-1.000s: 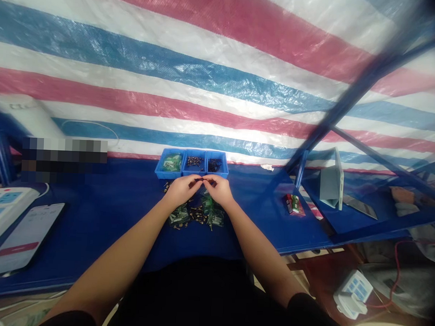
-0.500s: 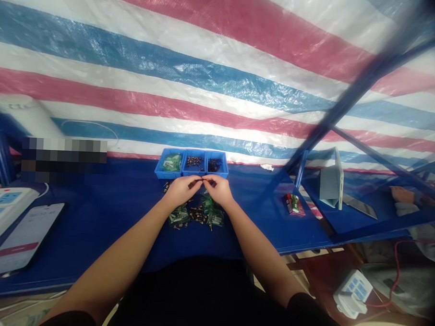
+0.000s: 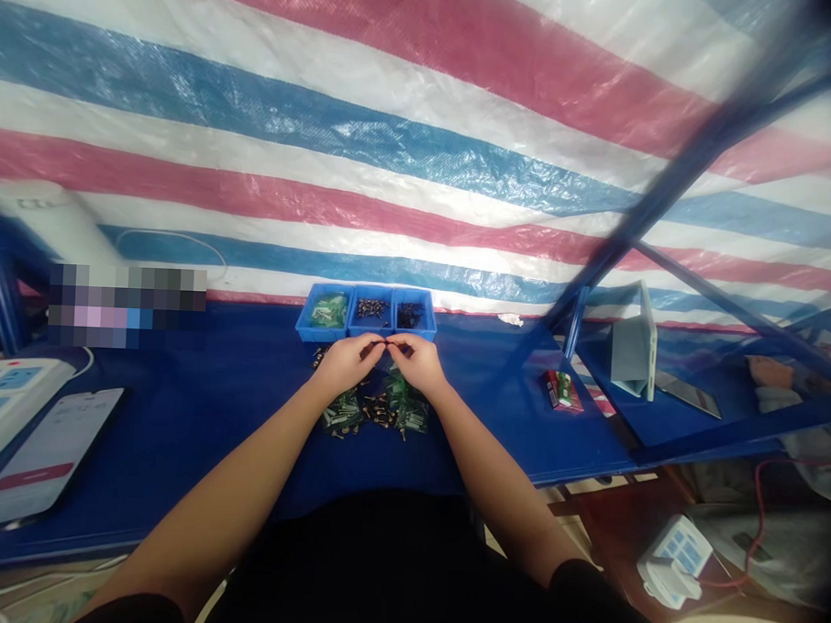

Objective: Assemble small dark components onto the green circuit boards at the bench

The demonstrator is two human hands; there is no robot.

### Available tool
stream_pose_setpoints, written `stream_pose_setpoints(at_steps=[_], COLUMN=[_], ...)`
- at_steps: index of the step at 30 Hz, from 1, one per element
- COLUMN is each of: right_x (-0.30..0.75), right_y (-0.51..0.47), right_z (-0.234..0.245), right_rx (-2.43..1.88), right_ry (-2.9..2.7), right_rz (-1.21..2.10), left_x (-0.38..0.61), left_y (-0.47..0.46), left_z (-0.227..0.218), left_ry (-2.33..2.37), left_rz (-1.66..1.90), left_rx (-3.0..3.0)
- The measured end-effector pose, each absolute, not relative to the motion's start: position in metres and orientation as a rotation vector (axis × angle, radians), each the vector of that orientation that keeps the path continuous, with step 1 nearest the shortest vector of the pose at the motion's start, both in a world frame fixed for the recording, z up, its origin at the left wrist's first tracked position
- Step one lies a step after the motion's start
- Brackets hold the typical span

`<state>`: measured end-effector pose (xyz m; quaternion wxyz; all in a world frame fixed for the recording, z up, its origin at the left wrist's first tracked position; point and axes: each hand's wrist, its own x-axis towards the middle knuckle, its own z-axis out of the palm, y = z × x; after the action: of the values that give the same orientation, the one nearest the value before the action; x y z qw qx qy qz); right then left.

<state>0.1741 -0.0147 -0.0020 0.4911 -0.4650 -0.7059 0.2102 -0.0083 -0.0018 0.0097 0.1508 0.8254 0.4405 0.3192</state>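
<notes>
My left hand (image 3: 348,362) and my right hand (image 3: 419,359) meet fingertip to fingertip above the table, just in front of three joined blue bins (image 3: 322,334). Both are closed in a pinch, and whatever lies between the fingertips is too small to make out. Below them is a heap of brass-coloured screw-like pieces (image 3: 378,409), with small green-tinted clear bags (image 3: 411,414) of metal parts on either side. Similar green bags (image 3: 329,310) fill the left bin. Small brownish metal pieces (image 3: 372,308) lie in the middle bin, dark pieces (image 3: 410,313) in the right one.
On the blue table (image 3: 204,412), a phone (image 3: 47,456) and a white power strip (image 3: 12,395) lie at left. A small red-green box (image 3: 562,391) sits at right, near a blue metal post (image 3: 576,323). Beyond it stands a tablet (image 3: 635,349); another person's hand (image 3: 769,373) shows farther right.
My fingers have shifted very slightly at the pinch, and the left hand's thumb and index finger look a little rearranged. The bins and heap stay put.
</notes>
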Motion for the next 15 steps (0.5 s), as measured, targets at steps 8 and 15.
stream_pose_setpoints(at_steps=[8,15], right_x=[0.1735,0.1741], right_y=[-0.0142,-0.0148], right_z=[-0.0053,-0.0033], right_rx=[-1.143,-1.142], right_ry=[-1.709,-1.719], right_rz=[0.518,0.513], left_x=[-0.0073,-0.0082], left_y=[-0.0001,-0.0011], left_z=[0.0075,0.0082], left_ry=[1.289,1.290], left_rz=[0.917,0.913], left_rx=[2.366,2.356])
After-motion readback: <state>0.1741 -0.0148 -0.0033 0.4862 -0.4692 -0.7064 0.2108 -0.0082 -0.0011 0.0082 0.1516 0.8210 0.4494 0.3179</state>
